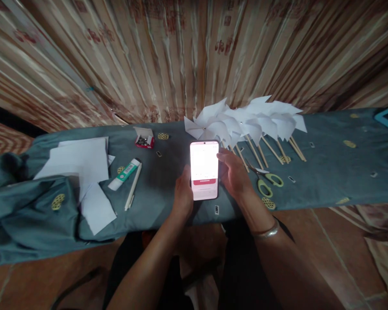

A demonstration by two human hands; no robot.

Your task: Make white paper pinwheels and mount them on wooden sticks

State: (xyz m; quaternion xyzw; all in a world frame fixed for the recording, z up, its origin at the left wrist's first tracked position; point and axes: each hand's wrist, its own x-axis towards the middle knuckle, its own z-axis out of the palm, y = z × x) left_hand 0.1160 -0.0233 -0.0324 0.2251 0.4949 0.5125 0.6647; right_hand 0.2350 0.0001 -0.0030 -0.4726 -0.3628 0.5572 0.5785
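A smartphone (204, 170) with a bright, mostly white screen and a red band is held upright in front of me. My left hand (183, 190) grips its left edge, and my right hand (235, 175) closes on its right edge, fingertips near the upper corner. Just behind the phone lie several white paper pinwheels (252, 120) on wooden sticks, overlapping in a row. Beside my right wrist are green-handled scissors (267, 181), their blades partly over the sticks.
A grey-green patterned cloth (326, 172) covers the narrow table. On the left lie white paper sheets (84, 159), a green-and-white eraser (124, 174), a white pen (133, 187) and an open red box (145, 138) of small metal pieces. A curtain (168, 56) hangs behind.
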